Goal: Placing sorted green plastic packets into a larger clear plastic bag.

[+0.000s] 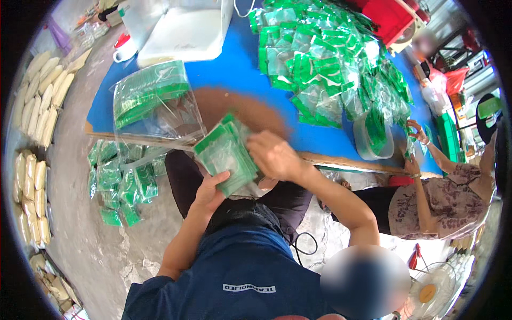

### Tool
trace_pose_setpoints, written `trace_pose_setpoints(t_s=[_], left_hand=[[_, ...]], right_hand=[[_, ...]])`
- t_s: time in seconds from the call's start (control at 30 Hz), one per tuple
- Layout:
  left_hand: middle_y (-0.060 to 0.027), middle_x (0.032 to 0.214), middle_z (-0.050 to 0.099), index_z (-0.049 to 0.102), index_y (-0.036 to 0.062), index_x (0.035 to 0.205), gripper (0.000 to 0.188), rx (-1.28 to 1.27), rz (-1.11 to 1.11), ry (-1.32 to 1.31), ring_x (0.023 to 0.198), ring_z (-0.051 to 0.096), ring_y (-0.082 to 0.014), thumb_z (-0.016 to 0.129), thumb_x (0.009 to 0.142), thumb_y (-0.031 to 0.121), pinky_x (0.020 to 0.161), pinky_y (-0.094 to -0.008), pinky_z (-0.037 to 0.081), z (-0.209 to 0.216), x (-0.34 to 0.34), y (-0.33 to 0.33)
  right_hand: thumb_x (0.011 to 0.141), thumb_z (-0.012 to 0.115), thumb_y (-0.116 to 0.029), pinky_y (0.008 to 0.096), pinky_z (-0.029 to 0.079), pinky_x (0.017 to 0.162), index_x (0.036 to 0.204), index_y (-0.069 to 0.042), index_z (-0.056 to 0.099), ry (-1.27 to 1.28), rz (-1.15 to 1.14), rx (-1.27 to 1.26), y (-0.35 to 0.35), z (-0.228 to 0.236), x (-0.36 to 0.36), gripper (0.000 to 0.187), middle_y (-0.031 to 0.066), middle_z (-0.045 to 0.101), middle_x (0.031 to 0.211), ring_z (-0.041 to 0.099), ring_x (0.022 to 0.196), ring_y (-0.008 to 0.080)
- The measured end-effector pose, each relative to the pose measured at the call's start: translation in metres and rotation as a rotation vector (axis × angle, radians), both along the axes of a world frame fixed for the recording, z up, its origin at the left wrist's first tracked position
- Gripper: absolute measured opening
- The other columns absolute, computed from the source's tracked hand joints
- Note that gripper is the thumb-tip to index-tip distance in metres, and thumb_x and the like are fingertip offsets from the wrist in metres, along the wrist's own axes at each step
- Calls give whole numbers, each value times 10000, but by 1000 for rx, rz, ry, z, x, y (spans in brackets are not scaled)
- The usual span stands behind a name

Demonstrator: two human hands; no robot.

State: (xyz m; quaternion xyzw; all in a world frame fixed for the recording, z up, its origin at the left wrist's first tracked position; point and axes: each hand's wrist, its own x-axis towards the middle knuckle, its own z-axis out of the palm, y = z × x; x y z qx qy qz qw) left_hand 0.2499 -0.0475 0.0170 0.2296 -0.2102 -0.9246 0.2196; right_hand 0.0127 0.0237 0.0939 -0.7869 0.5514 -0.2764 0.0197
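My left hand grips a stack of green-and-clear plastic packets from below, thumb across the front. It is held tilted above my lap, near the table's front edge. My right hand is at the stack's right edge, its fingers curled and blurred by motion; whether they pinch a packet is unclear. Left of the stack, a large clear plastic bag lies over the table edge with a row of green packets inside. A big heap of similar green packets covers the far right of the blue table.
Several filled bags of green packets lie on the floor at left. A white tray and a red-lidded white mug stand at the back left. At right, a co-worker handles packets beside a clear tub. Pale sacks line the left.
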Motion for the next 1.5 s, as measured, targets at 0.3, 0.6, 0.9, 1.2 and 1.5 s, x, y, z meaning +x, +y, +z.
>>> trace_pose_setpoints(t_s=[0.3, 0.6, 0.9, 1.2, 1.5], left_hand=[[-131, 1404, 507, 325, 39, 1490, 670, 80, -24, -12, 1299, 519, -317, 607, 889, -51, 1088, -483, 461, -14, -4, 6], [-131, 1355, 560, 403, 19, 1450, 636, 90, -61, 103, 1265, 549, -328, 662, 871, 50, 1088, -482, 454, -15, 5, -3], [-126, 1321, 594, 445, 8, 1409, 621, 37, 16, 80, 1217, 593, -299, 715, 852, 68, 1066, -477, 471, 4, 25, 1], [-110, 1306, 603, 469, 31, 1390, 655, 219, -203, 283, 1210, 598, -283, 783, 817, 72, 1061, -487, 485, -4, -4, 13], [-109, 1349, 559, 407, 23, 1444, 643, -53, 121, 105, 1260, 552, -289, 717, 883, 78, 1099, -455, 437, 28, 6, 8]], right_hand=[[960, 518, -579, 571, 452, 990, 1387, -27, 519, 356, -1013, 141, 17, -19, -88, 698, 313, 495, 1359, 515, 1205, 493], [973, 550, -506, 414, 534, 898, 1204, 93, 623, -1207, -671, 377, -83, -2, -63, 646, 280, 539, 1323, 617, 1105, 335], [880, 718, -430, 496, 408, 1043, 1376, 1, 505, 59, -909, 112, 44, 18, -23, 691, 255, 451, 1417, 466, 1290, 404], [967, 617, -32, 295, 505, 783, 1098, -83, 630, -1485, -689, -305, 67, -4, 16, 142, 38, 665, 1058, 621, 909, 127], [956, 595, -306, 549, 357, 1087, 1272, -5, 605, 178, -454, -60, 6, 9, -15, 436, 245, 491, 1418, 479, 1272, 450]])
